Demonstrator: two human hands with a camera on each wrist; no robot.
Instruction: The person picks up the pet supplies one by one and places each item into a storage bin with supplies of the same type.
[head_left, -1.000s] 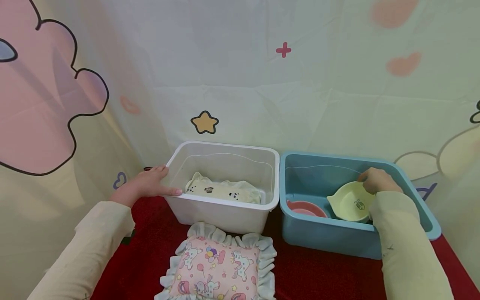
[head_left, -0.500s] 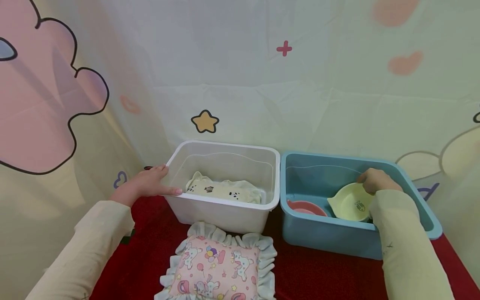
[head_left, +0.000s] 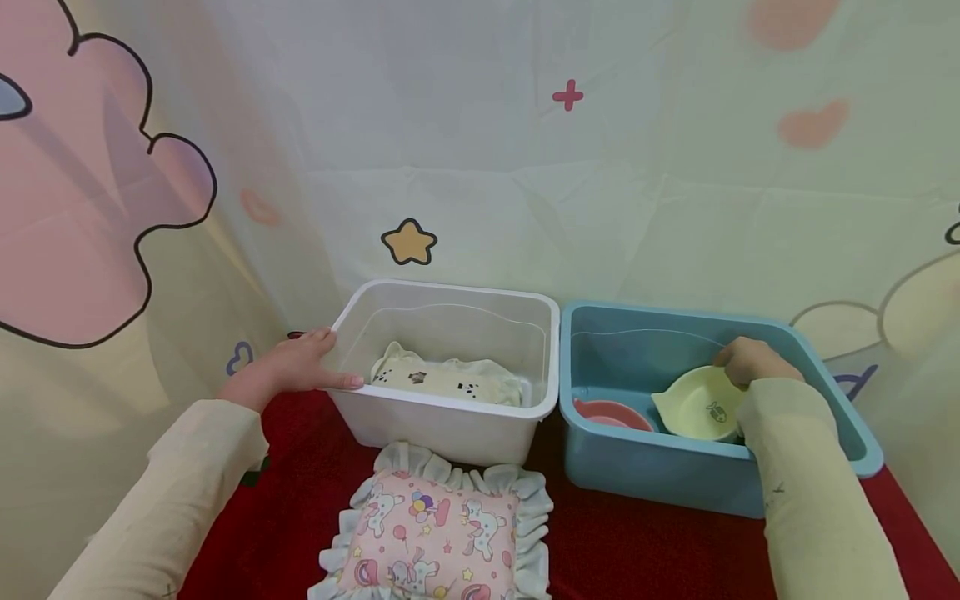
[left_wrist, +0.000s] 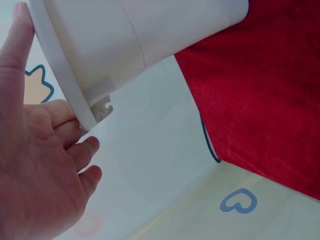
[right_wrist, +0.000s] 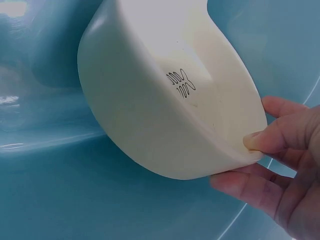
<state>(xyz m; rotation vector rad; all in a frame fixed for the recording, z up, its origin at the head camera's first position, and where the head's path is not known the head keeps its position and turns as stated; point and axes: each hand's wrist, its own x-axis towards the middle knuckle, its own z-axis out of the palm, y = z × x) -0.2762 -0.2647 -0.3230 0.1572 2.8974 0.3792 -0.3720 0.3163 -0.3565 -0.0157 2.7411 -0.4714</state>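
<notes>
In the head view my right hand [head_left: 757, 363] reaches into a blue plastic bin [head_left: 652, 322]. Thumb and fingers pinch the rim of a pale yellow bowl [head_left: 701, 404] with a fish-bone print. Close up in the right wrist view, the bowl [right_wrist: 150, 115] is tilted, its rim between thumb [right_wrist: 265, 141] and fingers. A pink bowl [head_left: 611, 414] sits at the bin's left end. My left hand [head_left: 288, 367] rests on the left front corner of a white bin [head_left: 442, 400], thumb along the rim. The left wrist view shows its fingers [left_wrist: 70, 125] loosely bent beside the rim.
A cream frilled cloth item [head_left: 442, 379] with animal prints lies inside the white bin. In front, a pink ruffled pillow [head_left: 442, 533] lies on the red cloth [head_left: 637, 550]. Behind both bins hangs a pale printed curtain [head_left: 480, 208].
The yellow bowl has shifted very slightly within the blue bin, still in my right hand's pinch. My left hand stays on the white bin's corner.
</notes>
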